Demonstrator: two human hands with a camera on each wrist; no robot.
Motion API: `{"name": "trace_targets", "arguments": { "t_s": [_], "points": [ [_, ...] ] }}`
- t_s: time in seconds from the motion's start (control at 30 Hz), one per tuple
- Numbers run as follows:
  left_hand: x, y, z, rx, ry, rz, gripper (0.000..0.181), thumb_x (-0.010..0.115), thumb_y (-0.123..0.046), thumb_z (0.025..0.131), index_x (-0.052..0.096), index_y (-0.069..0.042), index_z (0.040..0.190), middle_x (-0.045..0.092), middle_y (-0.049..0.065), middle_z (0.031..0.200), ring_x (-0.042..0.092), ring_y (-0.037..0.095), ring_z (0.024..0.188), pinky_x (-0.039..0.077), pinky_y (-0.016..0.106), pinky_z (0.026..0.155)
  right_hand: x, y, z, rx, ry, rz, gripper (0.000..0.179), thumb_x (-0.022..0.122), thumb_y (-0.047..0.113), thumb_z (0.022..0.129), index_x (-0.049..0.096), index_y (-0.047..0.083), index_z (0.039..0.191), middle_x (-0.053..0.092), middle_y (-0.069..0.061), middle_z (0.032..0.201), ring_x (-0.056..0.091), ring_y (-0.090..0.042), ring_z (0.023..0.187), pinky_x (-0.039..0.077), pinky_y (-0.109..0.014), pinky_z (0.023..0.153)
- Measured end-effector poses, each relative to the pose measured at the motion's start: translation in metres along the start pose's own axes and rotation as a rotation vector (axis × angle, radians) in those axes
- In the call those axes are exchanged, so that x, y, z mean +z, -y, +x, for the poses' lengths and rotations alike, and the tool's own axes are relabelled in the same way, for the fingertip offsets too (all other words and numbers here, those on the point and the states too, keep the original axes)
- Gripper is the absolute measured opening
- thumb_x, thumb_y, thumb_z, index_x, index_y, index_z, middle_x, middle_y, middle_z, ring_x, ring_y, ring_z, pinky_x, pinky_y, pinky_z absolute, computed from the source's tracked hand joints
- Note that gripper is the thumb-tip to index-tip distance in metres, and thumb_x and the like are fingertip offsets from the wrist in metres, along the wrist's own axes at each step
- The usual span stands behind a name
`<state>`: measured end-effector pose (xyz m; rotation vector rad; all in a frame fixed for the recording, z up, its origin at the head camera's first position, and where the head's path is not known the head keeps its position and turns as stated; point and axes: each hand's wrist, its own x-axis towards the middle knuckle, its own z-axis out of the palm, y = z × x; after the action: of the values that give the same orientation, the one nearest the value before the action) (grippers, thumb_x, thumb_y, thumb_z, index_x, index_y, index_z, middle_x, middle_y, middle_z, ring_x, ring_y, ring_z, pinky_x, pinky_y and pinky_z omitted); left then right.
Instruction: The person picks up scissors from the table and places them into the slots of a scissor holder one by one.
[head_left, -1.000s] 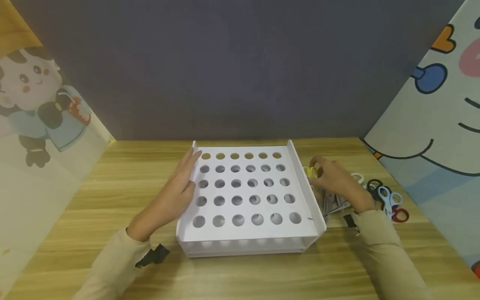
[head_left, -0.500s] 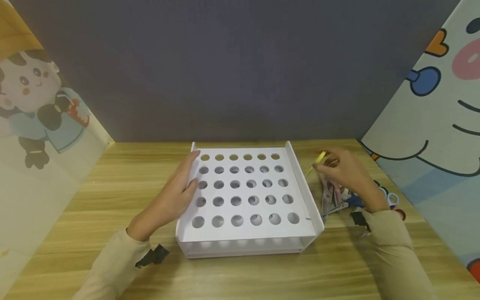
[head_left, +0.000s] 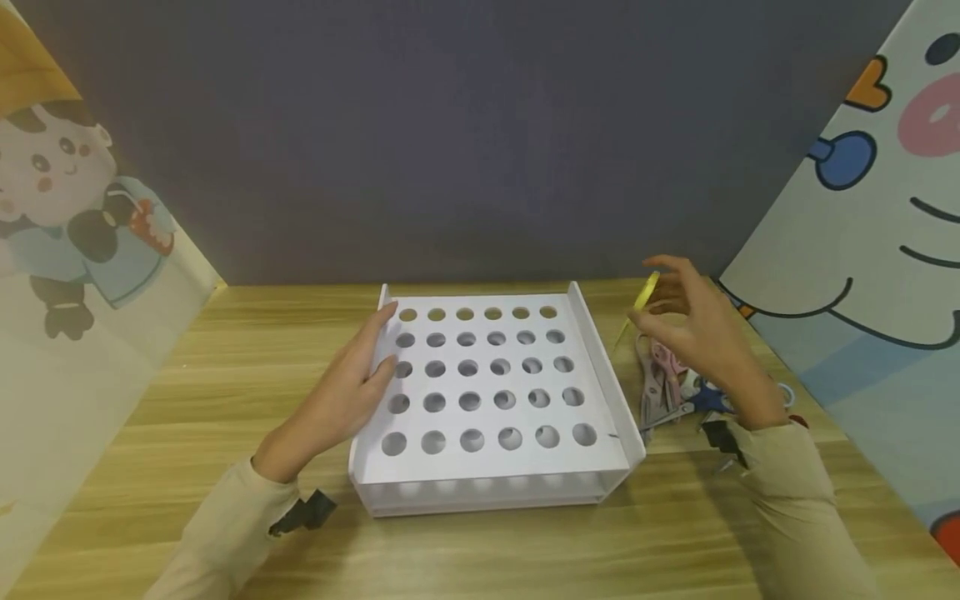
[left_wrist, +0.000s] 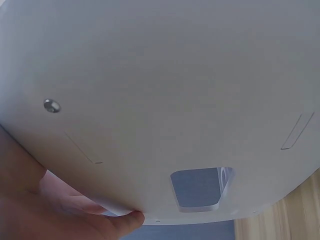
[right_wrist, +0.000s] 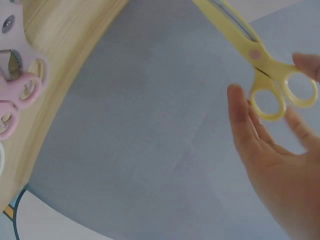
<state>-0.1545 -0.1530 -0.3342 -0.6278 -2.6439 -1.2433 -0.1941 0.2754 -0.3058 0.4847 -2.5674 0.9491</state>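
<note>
At the left, we rest the left hand (head_left: pixel 337 398), fingers extended, along the side of the white perforated rack (head_left: pixel 487 463); light, even pressure should steady it without shoving. Just right of the rack, the yellow scissors (head_left: pixel 646 293) hang in the air, blades slanting down, handle loops held by our right hand (head_left: pixel 693 325). We should pinch firmly, tips clear of the other scissors (head_left: pixel 652 385) below.

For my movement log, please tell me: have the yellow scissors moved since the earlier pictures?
Yes. In the head view, the yellow scissors moved up the image, now overlapping the far edge of the table.
</note>
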Motion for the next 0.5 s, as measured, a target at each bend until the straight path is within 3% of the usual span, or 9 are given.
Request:
{"name": "trace_targets", "arguments": {
  "t_s": [0.13,0.27,0.5],
  "points": [
    [-0.001,0.0,-0.001,0.007,0.0,-0.005,0.061,0.047,-0.001,0.1,0.025,-0.008,0.156,0.028,0.018,0.16,0.027,0.036,0.147,0.021,0.054,0.12,0.003,0.004,0.001,-0.087,-0.091,0.089,0.053,0.075,0.006,0.087,0.057,0.013,0.136,0.058,-0.006,0.123,0.063,-0.007,0.1,0.05,-0.012,0.088],
    [-0.001,0.0,-0.001,0.019,-0.009,-0.006,0.059,0.047,0.0,0.1,0.029,-0.01,0.155,0.032,0.018,0.159,0.028,0.035,0.146,0.022,0.054,0.119,0.005,0.01,0.003,-0.155,-0.197,0.088,0.053,0.077,-0.004,0.082,0.062,0.007,0.131,0.058,-0.003,0.121,0.062,0.002,0.097,0.051,-0.014,0.088],
    [-0.001,-0.004,-0.001,0.012,0.002,0.0,0.056,0.05,-0.002,0.1,0.035,-0.014,0.152,0.036,0.012,0.157,0.029,0.032,0.146,0.022,0.053,0.12,0.002,0.041,0.001,-0.156,-0.286,0.094,0.048,0.075,-0.006,0.083,0.062,-0.001,0.129,0.06,-0.007,0.117,0.062,0.001,0.092,0.051,-0.013,0.087]
  ]
}}
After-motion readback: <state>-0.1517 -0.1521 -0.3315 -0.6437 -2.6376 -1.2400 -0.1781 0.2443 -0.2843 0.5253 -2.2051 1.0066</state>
